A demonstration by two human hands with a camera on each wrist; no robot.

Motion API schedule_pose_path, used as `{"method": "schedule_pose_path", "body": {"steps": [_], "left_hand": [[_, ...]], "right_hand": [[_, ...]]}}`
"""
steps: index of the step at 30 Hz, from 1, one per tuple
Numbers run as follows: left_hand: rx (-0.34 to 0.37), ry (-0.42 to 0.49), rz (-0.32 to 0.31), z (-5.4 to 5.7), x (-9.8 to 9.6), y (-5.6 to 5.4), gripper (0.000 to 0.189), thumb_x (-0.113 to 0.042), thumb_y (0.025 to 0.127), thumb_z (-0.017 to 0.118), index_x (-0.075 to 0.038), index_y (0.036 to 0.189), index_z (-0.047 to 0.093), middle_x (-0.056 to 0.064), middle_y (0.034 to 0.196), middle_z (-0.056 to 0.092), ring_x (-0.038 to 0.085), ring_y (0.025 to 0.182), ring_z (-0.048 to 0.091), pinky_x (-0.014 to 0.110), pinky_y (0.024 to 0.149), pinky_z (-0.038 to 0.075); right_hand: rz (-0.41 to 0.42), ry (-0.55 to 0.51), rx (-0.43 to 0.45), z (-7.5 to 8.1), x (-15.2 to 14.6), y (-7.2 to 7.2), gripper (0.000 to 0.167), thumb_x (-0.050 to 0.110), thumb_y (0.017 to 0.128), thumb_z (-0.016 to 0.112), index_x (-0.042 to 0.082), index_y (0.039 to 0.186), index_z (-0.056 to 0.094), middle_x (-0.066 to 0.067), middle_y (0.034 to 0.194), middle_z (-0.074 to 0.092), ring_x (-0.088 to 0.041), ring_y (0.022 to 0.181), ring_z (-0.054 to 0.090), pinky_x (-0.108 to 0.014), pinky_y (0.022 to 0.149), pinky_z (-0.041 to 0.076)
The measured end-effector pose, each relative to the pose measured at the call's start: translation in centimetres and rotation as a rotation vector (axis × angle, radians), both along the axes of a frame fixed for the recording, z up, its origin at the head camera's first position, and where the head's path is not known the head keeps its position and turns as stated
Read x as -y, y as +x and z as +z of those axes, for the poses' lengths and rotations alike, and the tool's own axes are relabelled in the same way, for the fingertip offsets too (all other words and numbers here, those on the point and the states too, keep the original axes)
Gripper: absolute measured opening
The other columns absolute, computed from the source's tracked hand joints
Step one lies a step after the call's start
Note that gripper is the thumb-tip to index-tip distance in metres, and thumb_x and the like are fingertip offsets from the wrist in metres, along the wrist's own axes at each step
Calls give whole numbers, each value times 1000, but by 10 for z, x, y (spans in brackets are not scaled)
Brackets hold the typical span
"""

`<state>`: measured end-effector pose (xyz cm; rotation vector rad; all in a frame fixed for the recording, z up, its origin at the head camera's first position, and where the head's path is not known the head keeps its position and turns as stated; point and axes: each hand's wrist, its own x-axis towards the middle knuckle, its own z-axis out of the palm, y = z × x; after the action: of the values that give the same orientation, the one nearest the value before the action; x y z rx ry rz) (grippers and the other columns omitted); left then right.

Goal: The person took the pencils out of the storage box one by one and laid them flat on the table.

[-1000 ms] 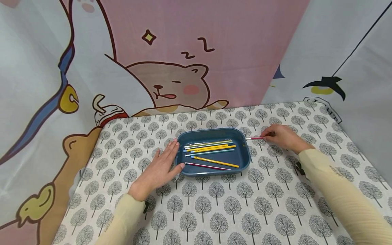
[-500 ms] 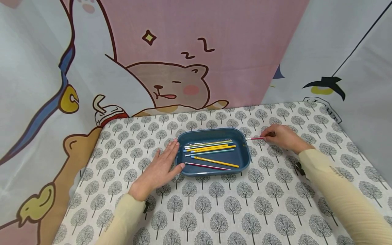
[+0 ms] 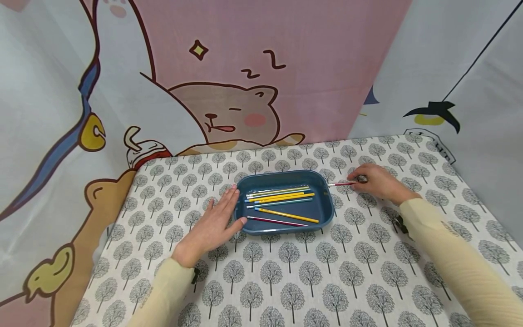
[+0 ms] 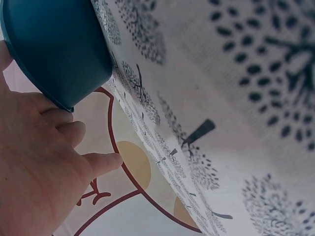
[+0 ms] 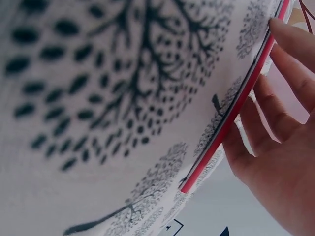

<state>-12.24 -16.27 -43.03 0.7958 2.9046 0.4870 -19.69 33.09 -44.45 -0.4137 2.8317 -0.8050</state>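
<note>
Head view: the left hand (image 3: 212, 227), fingers extended, rests against the left end of the blue tray (image 3: 282, 231). The right hand (image 3: 377, 181), fingers curled, pinches a red pencil (image 3: 341, 184) outside the right end; contact there could shift the tray. Backdrop (image 3: 327, 68) lettering: "Z Z", partial "HT". Left wrist view: no label visible. Right wrist view: loose pinch could let the pencil roll; no legible marking.

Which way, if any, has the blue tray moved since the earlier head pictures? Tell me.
No: in the head view, the blue tray shows no visible shift in any direction against the tree pattern of the tablecloth.
</note>
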Motion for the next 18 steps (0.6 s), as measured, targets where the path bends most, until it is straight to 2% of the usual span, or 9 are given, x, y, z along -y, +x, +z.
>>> {"method": "schedule_pose_path", "body": {"steps": [6, 12, 18], "left_hand": [[-7, 3, -4, 0, 0, 0, 82, -55, 107, 44, -5, 166, 15, 6, 173, 5, 31, 158, 15, 64, 123, 18], [-6, -4, -6, -1, 1, 0, 83, -57, 107, 42, -6, 166, 14, 4, 173, 3, 30, 158, 14, 64, 123, 17], [-8, -2, -7, 0, 0, 0, 83, -58, 107, 42, -6, 166, 14, 9, 174, 8, 31, 158, 15, 64, 123, 17]], "right_hand": [[24, 41, 2, 6, 1, 1, 50, 24, 93, 78, 1, 136, 64, -30, 148, 48, -54, 146, 27, -73, 117, 20], [-20, 50, -36, 18, 6, 10, 65, 37, 102, 67, -2, 150, 48, -34, 158, 33, -55, 146, 28, -71, 117, 23], [-73, -5, -81, 38, 16, 24, 78, 50, 103, 60, 2, 159, 35, -31, 163, 28, -53, 149, 25, -72, 117, 21]]}}
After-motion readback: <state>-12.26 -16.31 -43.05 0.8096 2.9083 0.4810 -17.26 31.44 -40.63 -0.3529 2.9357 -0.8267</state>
